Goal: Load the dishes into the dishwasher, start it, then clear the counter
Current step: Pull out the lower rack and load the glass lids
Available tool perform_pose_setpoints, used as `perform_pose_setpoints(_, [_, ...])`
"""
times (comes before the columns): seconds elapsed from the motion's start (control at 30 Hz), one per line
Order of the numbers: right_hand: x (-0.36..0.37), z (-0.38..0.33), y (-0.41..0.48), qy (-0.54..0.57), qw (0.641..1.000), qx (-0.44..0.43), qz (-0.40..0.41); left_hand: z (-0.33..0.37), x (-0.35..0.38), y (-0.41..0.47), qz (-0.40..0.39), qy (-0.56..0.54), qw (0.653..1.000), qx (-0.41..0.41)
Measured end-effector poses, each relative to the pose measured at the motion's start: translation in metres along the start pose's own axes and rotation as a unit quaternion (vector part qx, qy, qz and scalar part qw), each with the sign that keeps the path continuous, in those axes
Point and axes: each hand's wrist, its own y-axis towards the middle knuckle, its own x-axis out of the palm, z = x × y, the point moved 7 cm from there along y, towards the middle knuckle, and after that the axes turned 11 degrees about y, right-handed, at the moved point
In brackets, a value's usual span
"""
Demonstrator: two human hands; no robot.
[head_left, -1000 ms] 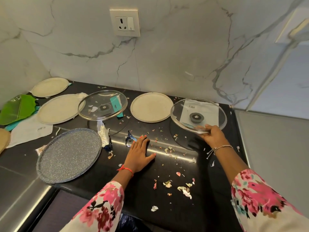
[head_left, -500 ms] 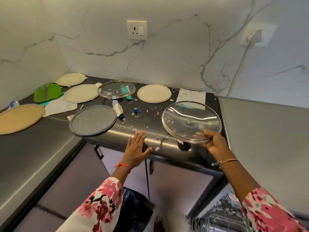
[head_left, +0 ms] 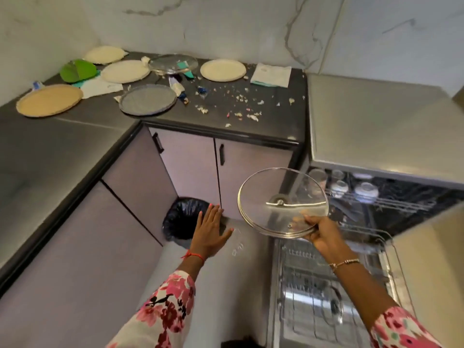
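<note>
Pinching glass lid (head_left: 276, 187) by its near rim with right hand (head_left: 322, 234), spreading left hand (head_left: 209, 232) empty; probably rigid, slippery, breakable.

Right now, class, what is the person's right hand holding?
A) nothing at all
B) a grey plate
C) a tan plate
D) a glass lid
D: the right hand grips the glass lid by its rim, clear of the counter, where the plates lie.
</note>
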Motion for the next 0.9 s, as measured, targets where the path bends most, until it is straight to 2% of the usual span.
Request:
perform_pose_setpoints(0.33, [-0.195, 0.053, -0.068, 0.027, 0.993, 0.038, 0.106, 0.104, 0.092, -0.098, -0.082, 0.025, 0.994, 0.064])
perform_pose_setpoints(0.63, [-0.379, -0.002, -0.096, -0.001, 0.983, 0.035, 0.182, 0.257, 0.184, -0.147, -0.164, 0.03, 0.983, 0.072])
perform_pose_setpoints(0.9, [-0.493, -0.051, -0.075, -0.098, 0.955, -0.064, 0.274, 0.36, 0.27, -0.179, -0.239, 0.033, 0.965, 0.102])
